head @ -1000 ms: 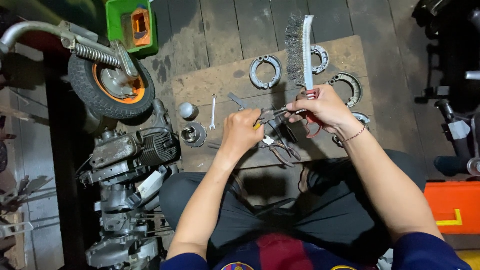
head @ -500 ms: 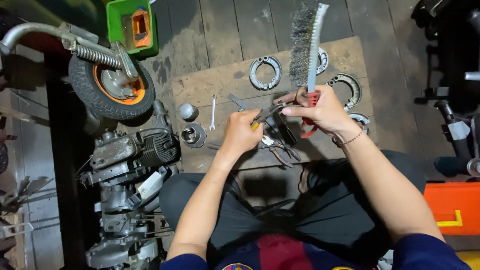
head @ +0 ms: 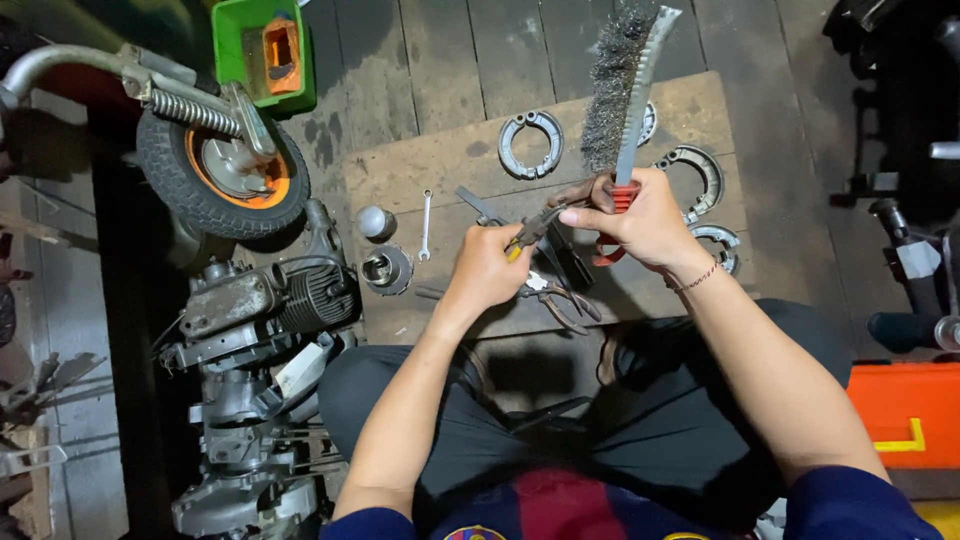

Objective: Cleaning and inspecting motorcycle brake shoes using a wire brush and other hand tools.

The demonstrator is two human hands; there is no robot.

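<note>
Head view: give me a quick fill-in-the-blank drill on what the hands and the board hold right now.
1. The right hand grips a wire brush by its ____ handle.
2. The left hand holds a pair of ____ with its jaws pointing toward the right hand.
3. The small wrench lies on the wooden ____, beside the metal cap.
4. The small wheel at upper left has an ____ hub.

Missing words: red; pliers; board; orange
</note>
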